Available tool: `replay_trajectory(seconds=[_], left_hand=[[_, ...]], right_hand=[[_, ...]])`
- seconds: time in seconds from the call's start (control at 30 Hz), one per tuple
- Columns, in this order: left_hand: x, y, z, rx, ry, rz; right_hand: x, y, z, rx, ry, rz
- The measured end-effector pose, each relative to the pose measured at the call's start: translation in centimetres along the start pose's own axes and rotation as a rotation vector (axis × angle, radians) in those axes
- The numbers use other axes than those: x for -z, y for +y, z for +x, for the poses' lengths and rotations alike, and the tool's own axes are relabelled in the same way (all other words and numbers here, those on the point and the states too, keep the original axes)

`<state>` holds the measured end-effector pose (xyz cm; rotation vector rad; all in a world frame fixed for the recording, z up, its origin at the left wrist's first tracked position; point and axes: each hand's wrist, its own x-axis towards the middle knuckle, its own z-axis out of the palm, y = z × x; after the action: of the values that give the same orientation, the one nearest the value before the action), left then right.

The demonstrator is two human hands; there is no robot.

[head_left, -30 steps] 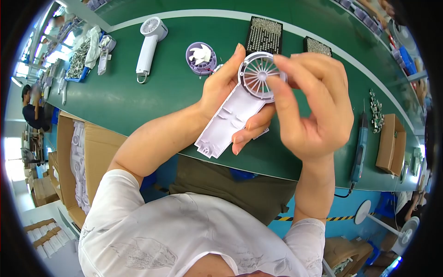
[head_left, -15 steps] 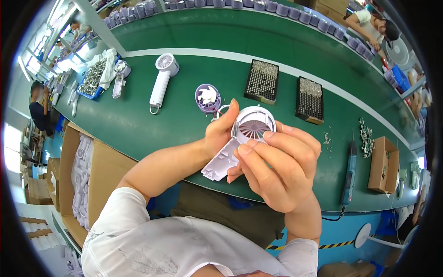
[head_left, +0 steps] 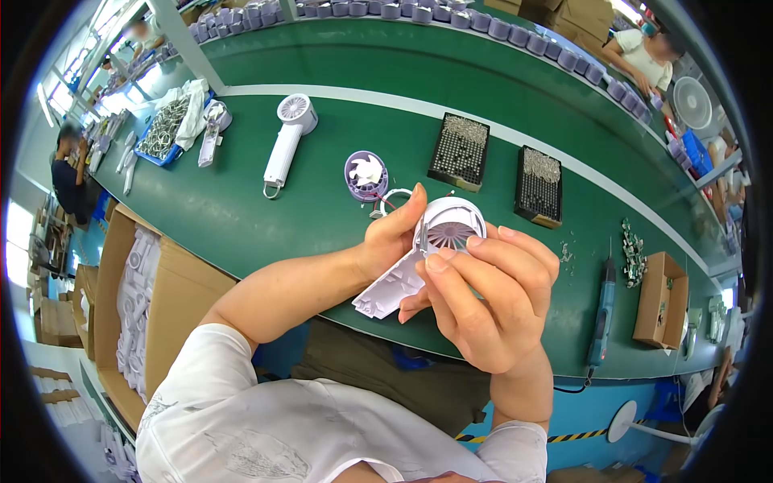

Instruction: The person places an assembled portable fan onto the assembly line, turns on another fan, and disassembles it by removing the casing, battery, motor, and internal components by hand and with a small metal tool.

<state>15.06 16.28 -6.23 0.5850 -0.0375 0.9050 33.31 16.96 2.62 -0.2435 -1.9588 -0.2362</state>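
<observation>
My left hand point(head_left: 388, 241) is closed round a white handheld fan housing half point(head_left: 385, 291), thumb up along its round head. The housing is tilted, its hollow inside facing me and its slotted grille showing. My right hand point(head_left: 499, 302) pinches a small silvery piece point(head_left: 423, 237) at the inner edge where the round head meets the handle; its exact kind cannot be made out. Just beyond my left hand lies a purple fan motor unit point(head_left: 366, 175) with white blades and thin red wires. A white ring point(head_left: 394, 199) rests beside it.
A whole white handheld fan point(head_left: 288, 146) lies to the left. Two black trays of screws point(head_left: 459, 153) point(head_left: 539, 185) stand ahead. At the right are an electric screwdriver point(head_left: 602, 318) and a cardboard box point(head_left: 662, 302). A large carton point(head_left: 181, 314) of white housings is at my left.
My right fingertips have moved up to the housing's inner edge, where the small silvery piece now shows. The left hand keeps its hold; the camera view has shifted slightly.
</observation>
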Motion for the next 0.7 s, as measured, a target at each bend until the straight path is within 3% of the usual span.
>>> replay_trajectory(seconds=[0.57, 0.7], left_hand=[[-0.7, 0.3, 0.3, -0.015, -0.019, 0.079], [-1.7, 0.6, 0.6, -0.037, 0.111, 0.329]], right_hand=[[0.5, 0.0, 0.5, -0.006, -0.079, -0.024], [0.5, 0.0, 0.5, -0.010, -0.084, -0.014]])
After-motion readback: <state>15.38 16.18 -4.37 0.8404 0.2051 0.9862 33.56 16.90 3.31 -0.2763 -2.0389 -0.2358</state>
